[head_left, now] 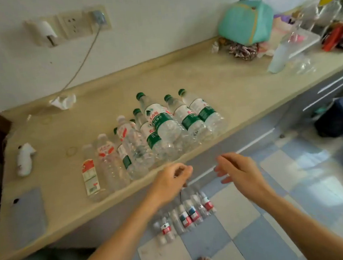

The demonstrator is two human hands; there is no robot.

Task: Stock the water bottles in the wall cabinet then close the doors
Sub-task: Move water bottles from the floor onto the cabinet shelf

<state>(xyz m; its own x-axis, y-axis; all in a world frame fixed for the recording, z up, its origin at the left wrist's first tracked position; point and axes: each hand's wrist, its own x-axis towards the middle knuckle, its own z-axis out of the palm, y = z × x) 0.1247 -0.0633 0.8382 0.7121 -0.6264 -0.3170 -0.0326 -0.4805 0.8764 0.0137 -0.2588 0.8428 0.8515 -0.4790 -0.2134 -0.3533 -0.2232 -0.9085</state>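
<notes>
— While both bare forearms reach forward over the edge of a beige stone counter (235, 87), what are the hands doing?

— Seen from the head camera, the left hand (172, 182) has its fingers curled in toward the palm; something thin and dark seems to hang below it, but it is too blurred to tell whether the hand grips it. The right hand (239, 170) is released, fingers loosely spread, holding nothing. Both hover just off the counter's front edge, apart from each other.

— Where are the water bottles?

— A row of clear plastic water bottles with green caps and green labels (166, 128) stands along the counter's front edge, packed close together. Left of them stand clear bottles with red-and-white labels (106, 156). More small clear bottles with red and blue labels (186, 213) stand on the blue-and-white checked floor (277, 214) below the hands.

— Anything else on the counter?

— A teal fabric bag with a grey handle (244, 22) sits far right by the white wall (156, 17), and a grey cable (81, 59) runs down from a wall socket (74, 24). No wall cabinet is in view.
</notes>
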